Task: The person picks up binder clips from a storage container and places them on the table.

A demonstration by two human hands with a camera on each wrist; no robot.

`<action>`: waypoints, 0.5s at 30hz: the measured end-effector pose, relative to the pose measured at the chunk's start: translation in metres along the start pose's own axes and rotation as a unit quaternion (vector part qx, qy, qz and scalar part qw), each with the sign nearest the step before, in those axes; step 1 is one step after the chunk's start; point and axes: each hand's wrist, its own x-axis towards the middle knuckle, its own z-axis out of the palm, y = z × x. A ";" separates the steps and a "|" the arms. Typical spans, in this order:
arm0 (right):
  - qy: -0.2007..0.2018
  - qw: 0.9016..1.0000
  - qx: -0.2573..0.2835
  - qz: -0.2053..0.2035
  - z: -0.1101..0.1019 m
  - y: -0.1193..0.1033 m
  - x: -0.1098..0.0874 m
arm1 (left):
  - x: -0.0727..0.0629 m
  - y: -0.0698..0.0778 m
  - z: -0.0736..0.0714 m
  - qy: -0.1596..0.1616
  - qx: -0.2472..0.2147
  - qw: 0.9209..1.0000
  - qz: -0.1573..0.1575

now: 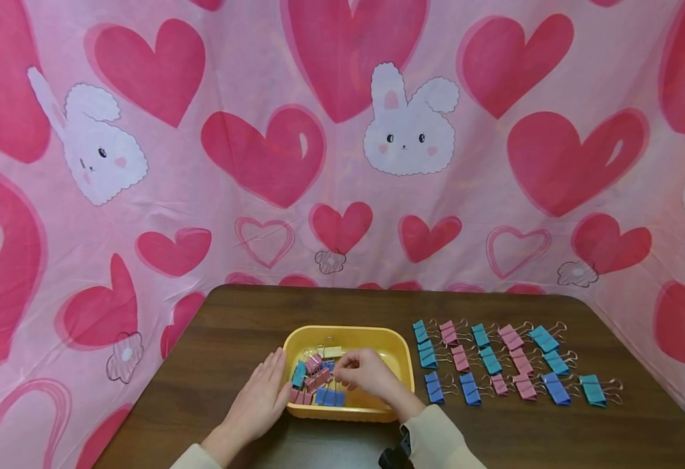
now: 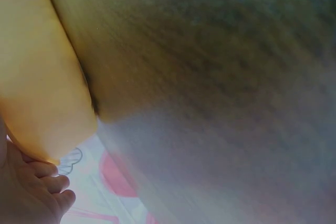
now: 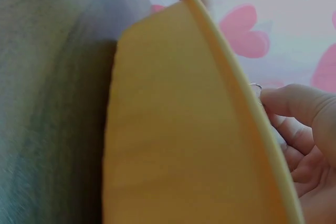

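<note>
A yellow tray [image 1: 408,371] stands on the table, with pink, blue, teal and pale yellow binder clips [image 1: 330,397] heaped in its left half. Straight fingers of my left hand [image 1: 258,398] lie along the tray's left side; the left wrist view has that hand [image 2: 31,192] against the tray wall [image 2: 42,77]. My right hand [image 1: 368,376] reaches over the tray beside the heap, thumb and finger pinched together. In the right wrist view, a wire handle [image 3: 255,85] shows at those fingertips, the clip's body hidden behind the tray wall [image 3: 168,114].
Right of the tray, several binder clips [image 1: 469,389] in teal, pink and blue lie in rows, their wire handles pointing right. The brown wooden table [image 1: 201,365] ends at a pink heart-and-rabbit cloth [image 1: 342,182]. A dark wrist device [image 1: 397,453] is on my right wrist.
</note>
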 end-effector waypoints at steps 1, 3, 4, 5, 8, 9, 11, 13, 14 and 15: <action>0.007 1.000 0.005 0.000 -0.002 -0.001 -0.001 | 0.000 0.000 0.000 0.002 0.000 1.000 0.001; 0.018 1.000 0.014 -0.002 -0.006 -0.003 -0.002 | 0.000 0.000 0.000 0.003 0.000 1.000 0.002; 0.024 1.000 0.017 -0.004 -0.008 -0.004 -0.002 | 0.000 0.000 0.000 0.002 0.000 1.000 0.002; 0.030 0.999 0.020 -0.004 -0.010 -0.008 -0.004 | 0.000 0.000 0.000 -0.002 0.000 1.000 -0.001; 0.044 0.998 0.033 0.001 -0.016 -0.008 -0.005 | 0.001 -0.001 -0.001 -0.013 -0.003 1.000 -0.009; 0.049 0.998 0.038 0.005 -0.018 -0.008 -0.006 | 0.001 -0.001 -0.001 -0.015 -0.003 1.000 -0.011; 0.060 0.997 0.051 0.014 -0.023 -0.008 -0.007 | 0.001 -0.001 -0.001 -0.019 -0.004 1.000 -0.014; 0.073 0.995 0.063 0.019 -0.026 -0.003 -0.007 | 0.001 -0.001 -0.001 -0.015 -0.004 1.000 -0.010; 0.081 0.994 0.068 0.021 -0.028 -0.004 -0.008 | 0.001 -0.001 -0.001 -0.013 -0.003 1.000 -0.008; 0.089 0.993 0.075 0.020 -0.030 -0.004 -0.009 | 0.001 -0.001 -0.001 -0.013 -0.003 1.000 -0.008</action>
